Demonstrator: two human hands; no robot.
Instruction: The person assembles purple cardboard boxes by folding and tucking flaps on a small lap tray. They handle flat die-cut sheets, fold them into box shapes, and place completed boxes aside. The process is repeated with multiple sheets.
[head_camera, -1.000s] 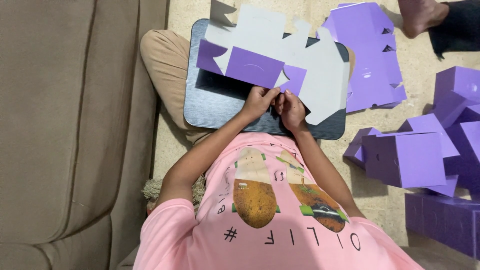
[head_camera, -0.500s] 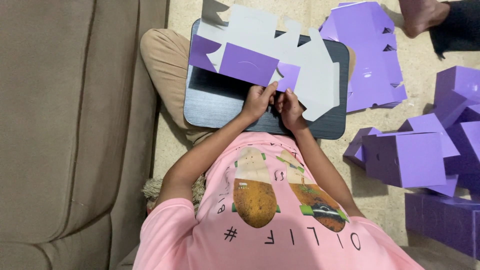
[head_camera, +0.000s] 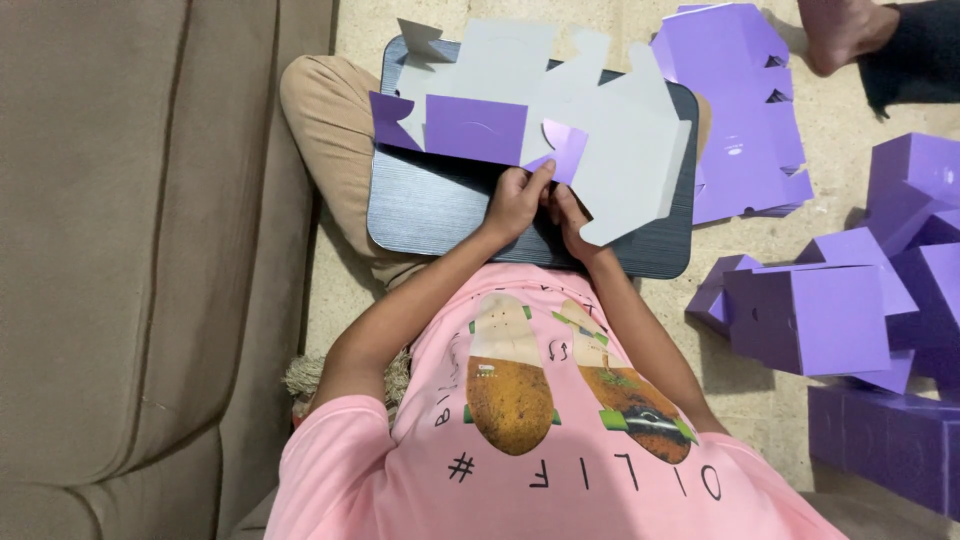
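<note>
A flat cardboard box blank (head_camera: 620, 150), grey on one face and purple on the other, lies across a dark lap board (head_camera: 420, 205) on my knees. A long purple panel (head_camera: 475, 128) of it is folded over towards me. My left hand (head_camera: 512, 202) pinches the blank's near edge by a small purple flap (head_camera: 566, 148). My right hand (head_camera: 570, 218) grips the same edge just beside it, partly under the grey sheet. The two hands touch each other.
A brown sofa (head_camera: 130, 270) fills the left side. More flat purple blanks (head_camera: 740, 110) lie on the beige floor to the right, with folded purple boxes (head_camera: 810, 315) beyond. Another person's foot (head_camera: 845, 30) shows at the top right.
The blank has turned from slanted to nearly level on the board and slid slightly left. Both hands stayed on its near edge and moved up a little.
</note>
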